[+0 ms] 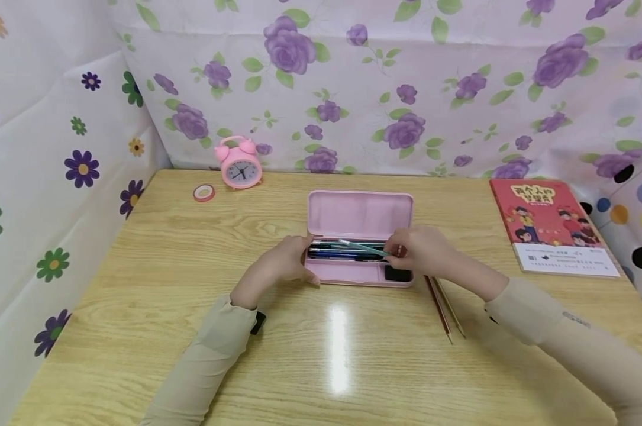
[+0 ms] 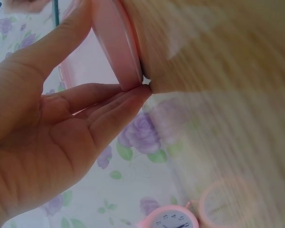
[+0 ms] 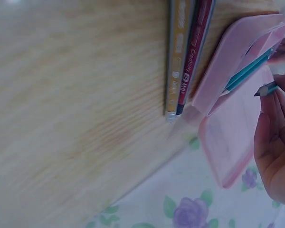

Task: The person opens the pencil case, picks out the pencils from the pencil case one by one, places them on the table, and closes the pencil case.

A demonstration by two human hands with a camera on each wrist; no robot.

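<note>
Nearest: two loose pencils [image 1: 440, 307] on bench [image 1: 139, 296]. Left hand [image 1: 280, 260]: grip holds left end of open pencil case [image 1: 347, 273]. Right hand [image 1: 424, 251]: grip pinches teal pencil [image 1: 364, 247] above case. Farther: tape roll [image 1: 198, 195], then pink alarm clock [image 1: 242, 171].

Beige fabric sleeve [image 1: 209, 349], loosely cuffed, behind the left hand [image 1: 280, 261] | small black block [image 1: 258, 323] peeking out below that cuff | matching beige sleeve [image 1: 560, 325], dark lettering [image 1: 576, 320], behind the right hand [image 1: 426, 251]!

The pencil case [image 1: 344, 273] and alarm clock [image 1: 241, 170] are pink, the held pencil [image 1: 364, 247] teal, the loose pencils [image 3: 179, 52] maroon and golden. Purple roses with green leaves pattern the white backdrop [image 1: 352, 83].
</note>
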